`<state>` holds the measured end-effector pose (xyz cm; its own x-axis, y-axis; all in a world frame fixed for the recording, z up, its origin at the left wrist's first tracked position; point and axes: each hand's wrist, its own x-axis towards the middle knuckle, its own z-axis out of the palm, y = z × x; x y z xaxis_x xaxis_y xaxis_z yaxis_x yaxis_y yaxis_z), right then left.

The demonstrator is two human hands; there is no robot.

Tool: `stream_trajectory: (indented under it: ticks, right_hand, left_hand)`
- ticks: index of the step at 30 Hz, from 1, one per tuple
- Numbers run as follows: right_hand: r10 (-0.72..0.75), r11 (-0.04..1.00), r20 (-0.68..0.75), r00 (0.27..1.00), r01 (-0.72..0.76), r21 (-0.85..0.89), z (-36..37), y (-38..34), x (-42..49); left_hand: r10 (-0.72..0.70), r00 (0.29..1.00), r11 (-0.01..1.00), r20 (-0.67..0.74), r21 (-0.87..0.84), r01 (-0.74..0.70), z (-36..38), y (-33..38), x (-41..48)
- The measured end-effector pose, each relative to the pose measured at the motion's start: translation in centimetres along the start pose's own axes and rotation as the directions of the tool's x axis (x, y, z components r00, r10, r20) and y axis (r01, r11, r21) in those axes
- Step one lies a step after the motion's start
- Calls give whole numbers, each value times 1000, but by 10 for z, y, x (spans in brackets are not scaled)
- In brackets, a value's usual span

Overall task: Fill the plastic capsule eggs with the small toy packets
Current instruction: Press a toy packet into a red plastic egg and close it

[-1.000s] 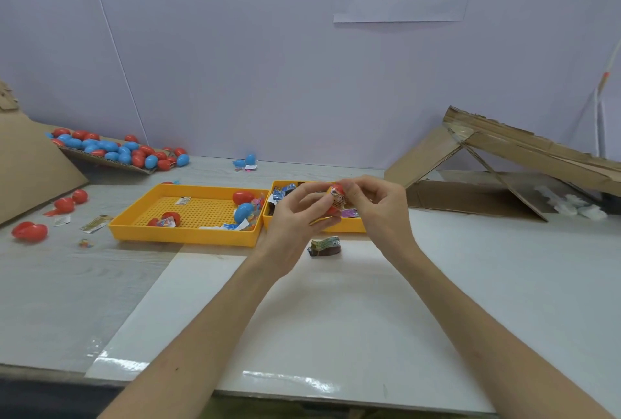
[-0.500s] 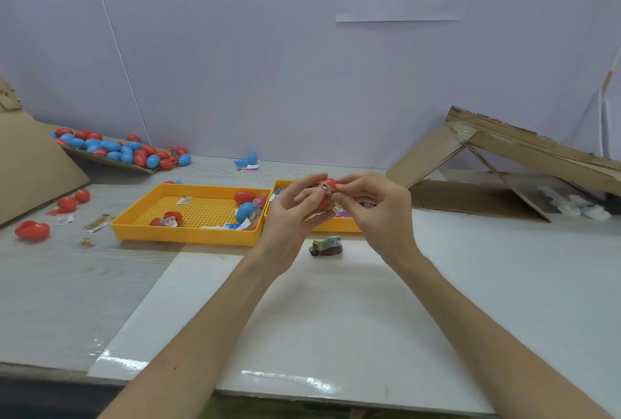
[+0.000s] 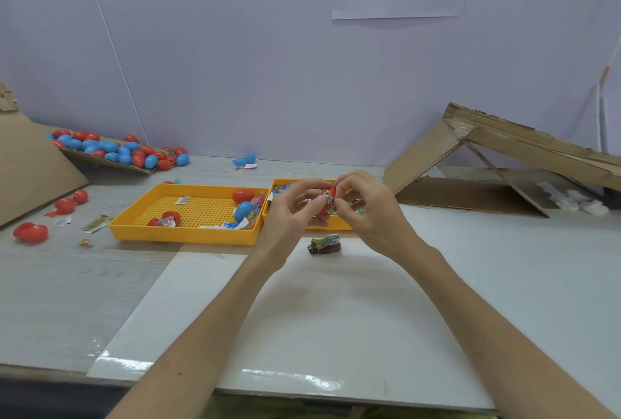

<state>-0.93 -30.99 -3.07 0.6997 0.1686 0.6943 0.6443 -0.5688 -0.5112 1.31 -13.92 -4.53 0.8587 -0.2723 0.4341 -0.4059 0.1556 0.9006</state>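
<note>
While the left hand (image 3: pixel 292 217) grips the red capsule egg (image 3: pixel 323 212) between both hands and the right hand (image 3: pixel 369 213) pinches a toy packet (image 3: pixel 328 200) against it, tucking the packet's corners inward first should let the halves close.

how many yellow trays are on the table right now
2. One yellow tray sits left of the hands. The second tray is right beside it, largely hidden behind the left hand and right hand.
</note>
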Motion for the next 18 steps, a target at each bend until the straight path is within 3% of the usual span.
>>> stream_trajectory:
  ticks: [13,18]
  right_hand:
    - [78,997,-8,997,-78,21,3,-6,1]
    - [292,921,-190,937,-222,320,-13,-5,4]
  left_hand:
    - [-5,996,1000,84,-23,7,-2,3,-1]
    - [-15,996,999,83,-36,18,1,4,-2]
